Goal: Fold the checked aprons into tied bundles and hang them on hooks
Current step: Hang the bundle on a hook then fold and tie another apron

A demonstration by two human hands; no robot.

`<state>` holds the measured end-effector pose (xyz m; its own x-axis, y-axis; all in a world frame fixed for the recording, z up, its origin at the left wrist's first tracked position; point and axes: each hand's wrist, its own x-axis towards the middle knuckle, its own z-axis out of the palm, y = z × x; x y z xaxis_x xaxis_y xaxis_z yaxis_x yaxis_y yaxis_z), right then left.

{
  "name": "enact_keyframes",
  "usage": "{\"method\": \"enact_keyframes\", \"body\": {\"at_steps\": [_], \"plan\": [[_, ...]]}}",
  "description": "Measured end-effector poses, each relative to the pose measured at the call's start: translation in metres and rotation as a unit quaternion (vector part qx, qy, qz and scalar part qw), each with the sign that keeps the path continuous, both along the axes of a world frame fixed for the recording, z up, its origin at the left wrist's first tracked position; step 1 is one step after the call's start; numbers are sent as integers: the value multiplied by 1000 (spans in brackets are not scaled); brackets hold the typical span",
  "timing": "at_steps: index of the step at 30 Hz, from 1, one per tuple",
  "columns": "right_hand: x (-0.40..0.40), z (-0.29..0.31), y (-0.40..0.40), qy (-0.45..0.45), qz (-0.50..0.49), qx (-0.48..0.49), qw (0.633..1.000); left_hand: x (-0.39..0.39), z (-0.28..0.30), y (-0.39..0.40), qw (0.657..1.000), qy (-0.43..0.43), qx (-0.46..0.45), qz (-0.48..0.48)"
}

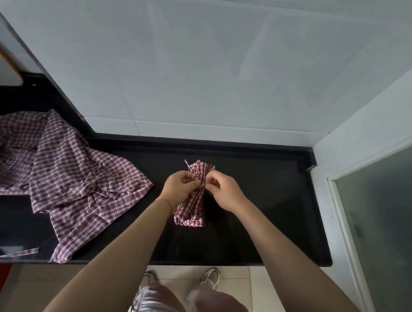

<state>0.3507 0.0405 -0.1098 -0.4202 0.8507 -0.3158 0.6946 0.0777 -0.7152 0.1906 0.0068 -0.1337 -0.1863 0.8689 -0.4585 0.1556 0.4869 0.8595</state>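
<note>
A folded checked apron (193, 197), red and white woven cloth gathered into a narrow pleated bundle, lies lengthwise on the black polished tabletop (257, 205), about midway between its back and front edges and right of centre. The bundle is cinched at its waist, fanning out toward the back edge, where a thin strap end (187, 164) sticks up, and widening again toward the front edge. The left hand (179, 187) and the right hand (223, 190) meet at the cinched waist, each with fingers curled and pinching the cloth or its tie there; which of the two cannot be told. A thin red thread bracelet (165, 202) circles the left wrist. A second checked apron (76, 188), unfolded and rumpled, sprawls over the left part of the tabletop, one corner hanging past the front edge. Behind rises a pale tiled wall (204, 73); a frosted glass panel (384, 222) stands at the right.
</note>
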Motion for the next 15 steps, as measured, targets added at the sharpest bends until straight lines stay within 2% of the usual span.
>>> {"method": "enact_keyframes", "body": {"at_steps": [6,11,15], "plan": [[-18,5,-4,9,-21,45,999,-1,0,2,999,33,3,-14],[-24,7,-4,-72,29,102,992,-4,1,-2,1000,16,23,8],[-26,7,-9,-83,30,134,987,-6,5,-1,999,41,-2,35]]}}
